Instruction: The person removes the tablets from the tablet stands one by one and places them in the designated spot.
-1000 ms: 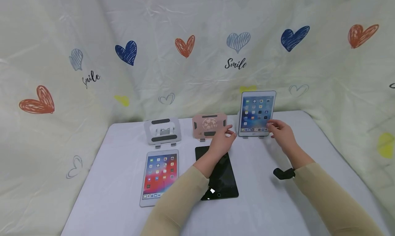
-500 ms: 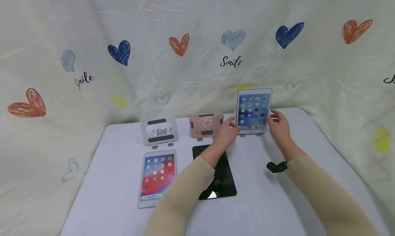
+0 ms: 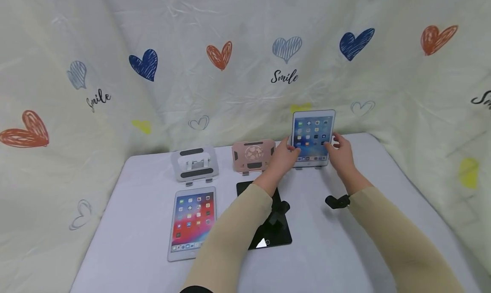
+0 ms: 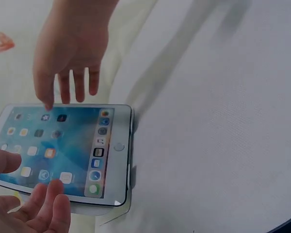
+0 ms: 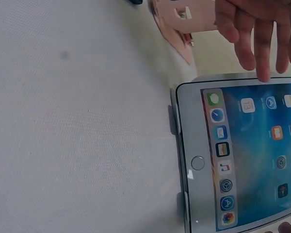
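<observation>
A white-framed tablet (image 3: 312, 133) with its app screen lit leans upright on a pale stand (image 4: 94, 210) at the table's back right. My left hand (image 3: 283, 156) is at its left edge, with the thumb over the front of the screen. At the right edge is my right hand (image 3: 341, 154), its thumb beside the screen. Both wrist views show fairly straight fingers. There, the right thumb reaches the tablet's edge and the right fingertips (image 4: 78, 94) stay just outside it; one left fingertip (image 5: 264, 75) meets the opposite edge. The tablet hides most of its stand.
A pink stand (image 3: 238, 156) and a grey-white stand (image 3: 196, 173) stand along the table's back. In front lie a lit silver tablet (image 3: 192, 225) and a black tablet (image 3: 281, 237), partly under my left sleeve. A printed curtain (image 3: 245, 93) hangs behind.
My left hand has moved right to the tablet's left edge. My right hand has shifted slightly, its thumb now over the front. The view has turned a little to the right.
</observation>
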The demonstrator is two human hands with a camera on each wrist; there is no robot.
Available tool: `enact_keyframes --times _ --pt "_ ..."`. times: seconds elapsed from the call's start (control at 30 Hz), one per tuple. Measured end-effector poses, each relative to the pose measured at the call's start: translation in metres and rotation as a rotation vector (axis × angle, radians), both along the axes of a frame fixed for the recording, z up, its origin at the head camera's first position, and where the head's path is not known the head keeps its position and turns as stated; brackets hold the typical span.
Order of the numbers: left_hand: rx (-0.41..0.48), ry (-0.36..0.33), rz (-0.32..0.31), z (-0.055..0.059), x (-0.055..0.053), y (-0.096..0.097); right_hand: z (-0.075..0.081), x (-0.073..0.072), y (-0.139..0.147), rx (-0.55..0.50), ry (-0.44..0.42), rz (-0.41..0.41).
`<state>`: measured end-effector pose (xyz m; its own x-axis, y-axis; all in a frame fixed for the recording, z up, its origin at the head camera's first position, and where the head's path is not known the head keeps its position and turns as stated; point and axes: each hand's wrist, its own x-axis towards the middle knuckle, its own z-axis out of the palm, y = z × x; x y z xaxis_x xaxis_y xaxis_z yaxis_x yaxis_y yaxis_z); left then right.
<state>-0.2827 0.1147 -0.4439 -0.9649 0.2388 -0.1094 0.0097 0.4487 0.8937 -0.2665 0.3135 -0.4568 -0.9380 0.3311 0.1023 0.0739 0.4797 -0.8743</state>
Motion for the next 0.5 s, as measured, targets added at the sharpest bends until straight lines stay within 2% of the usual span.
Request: enact_keyframes --times 0.2,0.5 --pt "-0.001 0.005 -0.013 -0.0008 -0.0028 0.0008 -0.0048 -0.0072 -0.0019 0.011 -0.031 0.044" --pt "0.016 -0.006 -0.033 -0.0043 -0.0045 0.0023 -0.0063 -0.0087 0.0013 0.022 -0.025 0.026"
